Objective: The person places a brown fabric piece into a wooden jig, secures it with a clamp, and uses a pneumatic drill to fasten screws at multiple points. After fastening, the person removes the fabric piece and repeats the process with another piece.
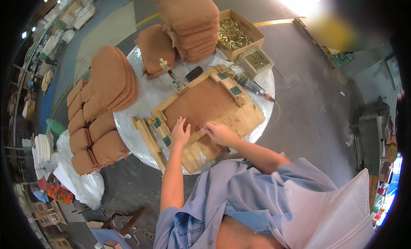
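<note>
Mid-frame, my left fingers (180, 123) spread on the brown pad (199, 101) — my right fingers (209, 127) curl near its edge, grip unclear.

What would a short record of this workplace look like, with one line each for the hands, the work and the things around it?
Left hand: open, fingers on the brown panel
Right hand: fingers bent at the panel's near edge; whether it grips anything is unclear
Work: panel lying inside a wooden frame
Surface: round table with a shiny silvery covering
Cushions: brown stacks beyond the frame, more piles at the left
Containers: cardboard box of brass-coloured pieces, smaller box beside it
</note>
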{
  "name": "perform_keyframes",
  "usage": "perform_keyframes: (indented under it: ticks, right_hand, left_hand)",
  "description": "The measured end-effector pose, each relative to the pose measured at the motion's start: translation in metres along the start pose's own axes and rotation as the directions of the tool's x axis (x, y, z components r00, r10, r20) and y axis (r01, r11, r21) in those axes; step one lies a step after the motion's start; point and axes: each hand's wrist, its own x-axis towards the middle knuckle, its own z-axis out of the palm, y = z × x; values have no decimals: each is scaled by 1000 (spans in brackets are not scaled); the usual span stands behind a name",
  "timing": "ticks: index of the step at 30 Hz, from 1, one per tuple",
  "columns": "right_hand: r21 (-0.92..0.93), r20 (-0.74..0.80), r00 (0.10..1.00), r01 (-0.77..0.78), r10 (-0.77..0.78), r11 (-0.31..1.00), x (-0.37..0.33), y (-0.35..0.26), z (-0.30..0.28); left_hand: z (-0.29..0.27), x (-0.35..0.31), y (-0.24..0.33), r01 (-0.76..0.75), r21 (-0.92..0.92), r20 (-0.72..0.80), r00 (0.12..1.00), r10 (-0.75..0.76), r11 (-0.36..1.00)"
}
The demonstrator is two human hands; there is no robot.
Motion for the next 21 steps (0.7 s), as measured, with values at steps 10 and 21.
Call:
perform_keyframes:
  ticks: [10, 21]
  right_hand:
    - [-199, -547, 608, -763, 576, 616, 198, 142, -80]
    - [-383, -624, 598, -795, 503, 469, 201, 140, -45]
  left_hand:
    - [-21, 60, -29, 834, -361, -385, 274, -881, 418]
    - [14, 75, -36, 971, -34, -477, 191, -858, 235]
